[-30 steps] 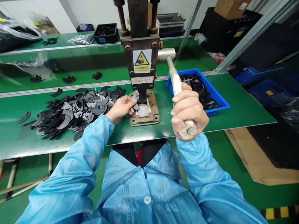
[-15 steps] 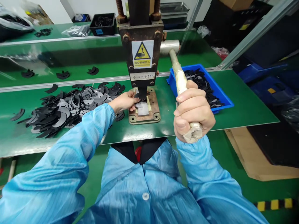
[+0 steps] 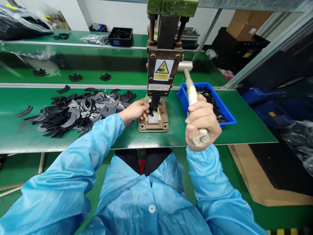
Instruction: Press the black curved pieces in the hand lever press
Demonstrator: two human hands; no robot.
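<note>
1. Head view: a dark curved piece (image 3: 151,113) is pinched by the left hand (image 3: 136,111) under the press (image 3: 163,78).
2. The lever (image 3: 193,98) is gripped by the right hand (image 3: 202,122); the fingers (image 3: 144,112) are best kept clear of the ram.

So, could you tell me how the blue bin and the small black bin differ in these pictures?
The blue bin sits on the front bench just right of the press, close to the right hand; the black bin stands far back on the rear bench. The blue bin is shallow and looks wider; the black bin looks smaller, though it is farther off. Both are open-topped and hold dark parts.
</note>
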